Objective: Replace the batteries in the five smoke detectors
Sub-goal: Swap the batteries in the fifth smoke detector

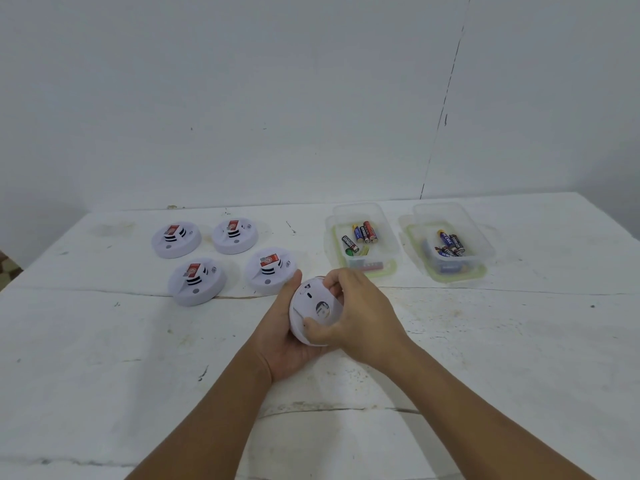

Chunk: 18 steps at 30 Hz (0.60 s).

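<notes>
Holding a white smoke detector (313,308) above the middle of the white tabletop (519,341), the person had it turned back-side up, tilted toward the camera, with a round opening showing in its back. The left hand (289,341) cupped it from below and from the left, fingers curled up round its far edge. The right hand (356,311) gripped it from the right, thumb pressed on the near rim and fingertips curled over the far rim. Four more smoke detectors lay face up on the tabletop to the left in two rows: far left (176,238), far right (234,235), near left (197,280) and near right (272,270), the last just beside the left hand's fingertips. Each carried a small red label on its raised centre. To the right, well apart from the hands, stood two clear plastic containers, each with batteries inside: the left container (360,237) and the right container (450,242), each resting on a green-rimmed lid.
</notes>
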### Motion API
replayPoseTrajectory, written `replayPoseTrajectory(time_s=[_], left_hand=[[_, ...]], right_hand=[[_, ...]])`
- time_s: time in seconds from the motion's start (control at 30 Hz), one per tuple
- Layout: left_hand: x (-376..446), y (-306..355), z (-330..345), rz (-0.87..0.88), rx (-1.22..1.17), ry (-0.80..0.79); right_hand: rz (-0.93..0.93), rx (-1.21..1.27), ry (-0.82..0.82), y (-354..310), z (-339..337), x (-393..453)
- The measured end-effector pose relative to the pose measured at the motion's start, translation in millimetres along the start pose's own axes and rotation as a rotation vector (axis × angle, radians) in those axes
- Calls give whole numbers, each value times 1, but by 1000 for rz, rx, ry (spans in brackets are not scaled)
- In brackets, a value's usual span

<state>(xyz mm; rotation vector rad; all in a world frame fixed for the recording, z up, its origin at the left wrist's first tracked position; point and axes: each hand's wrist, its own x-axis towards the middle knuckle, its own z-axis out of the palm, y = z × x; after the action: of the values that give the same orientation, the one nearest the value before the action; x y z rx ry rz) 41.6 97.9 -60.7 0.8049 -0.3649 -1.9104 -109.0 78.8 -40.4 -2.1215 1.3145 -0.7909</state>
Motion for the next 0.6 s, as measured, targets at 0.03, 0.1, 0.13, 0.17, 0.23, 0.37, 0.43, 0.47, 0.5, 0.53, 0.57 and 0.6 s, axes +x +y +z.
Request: replayPoseTrajectory(time_s=[0.03,0.1,0.13,0.17,0.23,0.37,0.43,0.47,0.5,0.53,0.57,0.6], left_hand=[[-1,0,1,2,3,2],[-2,1,1,2,-12,12],[-2,1,1,6,-23,18],[-2,1,2,12,-31,18],[-2,1,1,13,-32,17],[-2,1,1,22,-16,20],[-1,1,1,60,-38,62],[-1,2,1,84,-55,80],[-2,2,0,107,-74,95],[-2,3,-2,124,-99,103],[-3,3,-4,136,-127,103],[-3,4,-5,143,-152,100]], right_hand=[[-41,-13,-11,2,-2,0],[-140,-71,-38,2,-3,1],[-184,-102,-51,2,-3,1],[-213,-122,-58,2,-2,1],[-199,-81,-46,4,-2,0],[49,309,72,10,-7,-6],[108,426,165,14,-10,-7],[127,438,209,17,-12,-7],[152,420,246,21,-13,-7],[182,380,273,25,-13,-8],[219,326,289,30,-14,-9],[252,263,288,34,-14,-11]])
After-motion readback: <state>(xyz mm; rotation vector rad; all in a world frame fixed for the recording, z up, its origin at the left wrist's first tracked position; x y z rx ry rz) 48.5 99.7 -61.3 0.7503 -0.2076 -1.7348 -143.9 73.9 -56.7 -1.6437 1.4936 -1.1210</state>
